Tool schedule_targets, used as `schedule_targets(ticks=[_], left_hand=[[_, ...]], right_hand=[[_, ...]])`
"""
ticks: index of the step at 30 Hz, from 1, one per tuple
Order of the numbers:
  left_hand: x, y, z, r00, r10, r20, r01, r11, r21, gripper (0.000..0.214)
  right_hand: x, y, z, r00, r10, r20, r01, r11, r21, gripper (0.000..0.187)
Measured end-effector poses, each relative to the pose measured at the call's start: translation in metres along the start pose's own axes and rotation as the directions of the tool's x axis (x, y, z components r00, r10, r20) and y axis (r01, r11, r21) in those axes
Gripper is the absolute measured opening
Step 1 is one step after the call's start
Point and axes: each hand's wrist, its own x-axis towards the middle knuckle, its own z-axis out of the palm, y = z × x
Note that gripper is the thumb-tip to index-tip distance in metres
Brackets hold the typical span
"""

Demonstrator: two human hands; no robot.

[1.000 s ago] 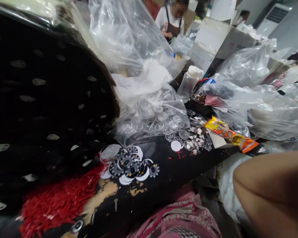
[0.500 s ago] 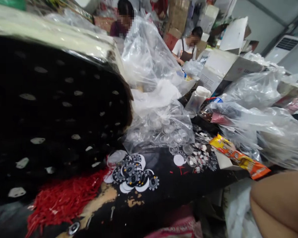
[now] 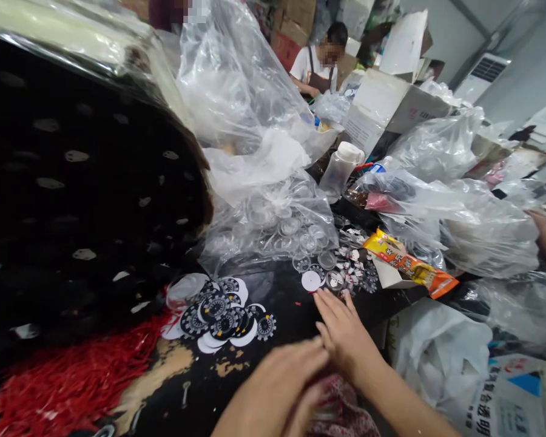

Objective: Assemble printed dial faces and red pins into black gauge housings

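My right hand [image 3: 346, 335] reaches over the black table edge with its fingers stretched out. Its fingertips are close to a white disc [image 3: 311, 281] with a small centre hole; whether they touch it I cannot tell. Below and to the left, my left hand [image 3: 279, 379] is slightly blurred, its fingers extended and the thumb apart. Nothing shows in either hand. Left of the hands lies a heap of black and white printed dial discs [image 3: 227, 312]. Beyond the white disc are small white-and-black pieces [image 3: 352, 264] and clear round cases [image 3: 327, 260].
A clear bag of round cases [image 3: 291, 227] slumps at the middle. Thin red strips [image 3: 82, 370] are piled at lower left beside a large dark opening [image 3: 95, 182]. An orange wrapper [image 3: 409, 264], a translucent bottle [image 3: 341, 170] and plastic bags [image 3: 486, 227] crowd the right. A co-worker [image 3: 321, 64] sits behind.
Both my hands have come into view from below, the right reaching towards the white disc. The view has shifted, so the scene sits further left. The small red strips by the disc are mostly hidden.
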Motion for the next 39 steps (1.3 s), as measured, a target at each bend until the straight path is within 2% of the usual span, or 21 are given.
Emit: schedule_targets(ticks=[3, 6, 10, 14, 16, 18, 21, 24, 28, 31, 36, 39], left_hand=[[0.027, -0.008, 0.009, 1.000, 0.009, 0.026, -0.014, 0.985, 0.171, 0.046], [0.045, -0.014, 0.027, 0.995, 0.028, 0.099, -0.056, 0.951, 0.304, 0.045], [0.055, -0.020, 0.049, 0.983, 0.055, 0.175, -0.113, 0.931, 0.347, 0.047], [0.053, -0.026, 0.048, 0.988, 0.035, 0.149, -0.086, 0.932, 0.353, 0.040], [0.054, -0.028, 0.043, 0.993, 0.028, 0.114, -0.065, 0.940, 0.336, 0.040], [0.057, -0.030, 0.040, 0.996, 0.033, 0.089, -0.059, 0.948, 0.313, 0.042], [0.062, -0.029, 0.044, 0.993, 0.056, 0.103, -0.085, 0.947, 0.311, 0.041], [0.060, -0.030, 0.051, 0.988, 0.083, 0.132, -0.125, 0.927, 0.353, 0.043], [0.047, -0.037, 0.056, 0.969, 0.169, 0.178, -0.227, 0.895, 0.385, 0.042], [0.038, -0.045, 0.056, 0.960, 0.203, 0.194, -0.266, 0.879, 0.396, 0.042], [0.044, -0.046, 0.050, 0.962, 0.165, 0.218, -0.242, 0.884, 0.400, 0.040], [0.059, -0.044, 0.047, 0.971, 0.132, 0.198, -0.206, 0.883, 0.422, 0.040]], right_hand=[[-0.001, -0.008, 0.003, 0.997, -0.008, 0.083, 0.010, 1.000, -0.018, 0.052], [-0.001, -0.013, 0.000, 0.991, -0.065, 0.115, 0.053, 0.993, 0.106, 0.053], [-0.002, -0.013, -0.002, 0.999, 0.045, 0.019, -0.049, 0.947, 0.318, 0.051], [0.008, -0.006, -0.006, 0.987, 0.117, -0.110, -0.047, 0.866, 0.499, 0.038], [0.018, 0.001, -0.011, 0.968, 0.142, -0.206, -0.032, 0.886, 0.463, 0.034], [0.029, 0.007, -0.015, 0.957, 0.144, -0.250, -0.048, 0.933, 0.356, 0.033], [0.038, 0.009, -0.015, 0.970, 0.134, -0.203, -0.087, 0.970, 0.227, 0.034], [0.035, 0.004, -0.010, 0.979, 0.139, -0.148, -0.109, 0.975, 0.196, 0.037], [0.027, -0.001, -0.007, 0.982, 0.128, -0.141, -0.088, 0.962, 0.259, 0.035], [0.028, 0.007, -0.011, 0.978, 0.139, -0.154, -0.081, 0.940, 0.332, 0.031], [0.040, 0.028, -0.019, 0.960, 0.264, -0.090, -0.250, 0.958, 0.143, 0.027], [0.052, 0.029, -0.019, 0.967, 0.253, -0.024, -0.250, 0.964, 0.086, 0.037]])
